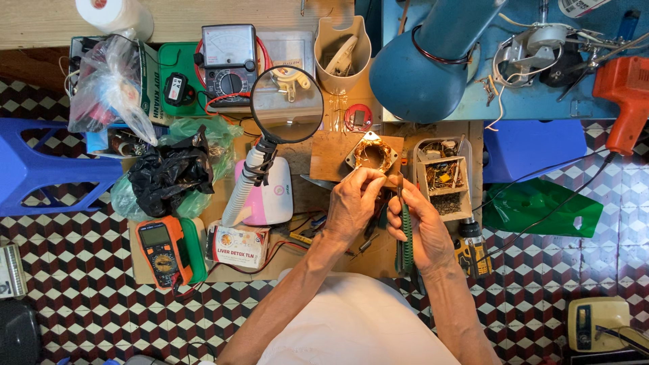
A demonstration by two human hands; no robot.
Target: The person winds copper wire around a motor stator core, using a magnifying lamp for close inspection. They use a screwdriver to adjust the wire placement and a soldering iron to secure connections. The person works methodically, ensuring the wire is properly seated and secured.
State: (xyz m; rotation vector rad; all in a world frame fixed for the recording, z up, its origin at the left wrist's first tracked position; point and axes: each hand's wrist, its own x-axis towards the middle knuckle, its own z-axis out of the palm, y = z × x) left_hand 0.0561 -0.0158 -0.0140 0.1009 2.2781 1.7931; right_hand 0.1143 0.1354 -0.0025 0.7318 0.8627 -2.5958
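A square motor stator with copper windings [371, 154] lies on a small wooden board [331, 157] in the middle of the low bench. My left hand [353, 203] reaches to its near edge, with fingertips pinched together on what may be a thin wire, too fine to make out. My right hand [419, 226] is closed around a green-handled tool [407, 236] held upright, its tip up near the stator's right corner. The tool's end is too small to identify.
A round magnifier on a flexible arm [286, 104] stands left of the board. An orange multimeter [162, 250] lies at front left, and an analog meter [228, 62] sits behind it. A box of small parts [443, 177], a blue lamp shade [422, 64] and an orange tool [625, 94] lie right.
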